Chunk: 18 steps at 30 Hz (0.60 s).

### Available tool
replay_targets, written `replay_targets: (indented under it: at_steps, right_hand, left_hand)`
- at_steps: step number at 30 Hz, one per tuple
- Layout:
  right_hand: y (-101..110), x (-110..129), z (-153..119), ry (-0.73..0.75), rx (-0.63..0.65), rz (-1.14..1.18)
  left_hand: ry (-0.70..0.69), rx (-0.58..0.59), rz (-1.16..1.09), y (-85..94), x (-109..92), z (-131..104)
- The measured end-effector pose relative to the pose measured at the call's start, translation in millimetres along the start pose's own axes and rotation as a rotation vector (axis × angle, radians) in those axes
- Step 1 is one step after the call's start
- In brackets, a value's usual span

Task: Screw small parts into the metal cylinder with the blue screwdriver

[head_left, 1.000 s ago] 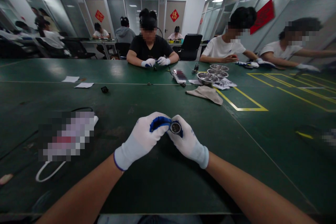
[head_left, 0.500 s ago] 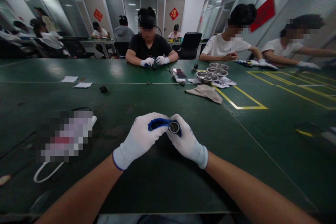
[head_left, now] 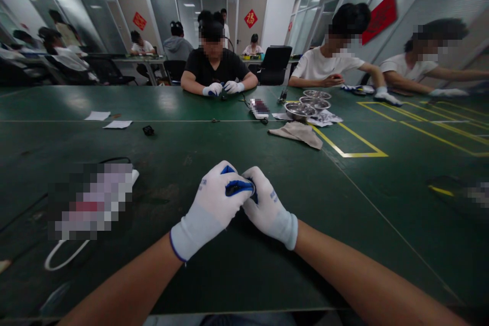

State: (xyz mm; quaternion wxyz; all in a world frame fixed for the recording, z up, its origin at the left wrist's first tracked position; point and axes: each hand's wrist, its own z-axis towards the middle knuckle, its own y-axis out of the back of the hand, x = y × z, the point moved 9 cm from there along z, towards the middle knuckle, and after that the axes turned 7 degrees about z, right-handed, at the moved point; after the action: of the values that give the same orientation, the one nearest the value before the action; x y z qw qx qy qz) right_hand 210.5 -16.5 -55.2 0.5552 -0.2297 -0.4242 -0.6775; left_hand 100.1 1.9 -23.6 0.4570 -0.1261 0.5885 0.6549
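My right hand (head_left: 267, 209), in a white glove with a blue palm, is closed around a small dark round part (head_left: 253, 188) with a ring-like rim. Most of that part is now covered by my fingers. From the other side my left hand (head_left: 217, 198), gloved the same way, pinches thumb and fingertips together over the front of the part. Whether a second small piece sits between those fingertips cannot be made out. Both hands meet just above the green table (head_left: 183, 275).
A pale, blurred-out device with a white loop (head_left: 64, 262) lies at left. Farther off are a small black object (head_left: 148, 130), paper slips (head_left: 117, 125), a beige cloth (head_left: 298, 133) and metal bowls (head_left: 300, 111). Co-workers sit across the table, one wearing white gloves (head_left: 233, 87).
My left hand has turned and shifted right, its fingertips now over the round part's face, which showed openly before. The right hand keeps its hold, nearly in place.
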Motion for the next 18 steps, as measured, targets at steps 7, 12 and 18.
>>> replay_targets:
  at_steps: [7,12,18]
  right_hand:
    - [-1,-2,-2,0.012,-0.046,-0.068]
    - [2,-4,-3,-0.005,-0.112,-0.004]
    - [13,-12,-2,-0.114,-0.181,0.130]
  left_hand:
    - [-0.119,-0.030,0.157,2.1,-7,-4]
    - [-0.464,-0.073,0.508,-0.5,-33,-17]
    - [-0.521,-0.062,0.444,-3.9,-33,-23]
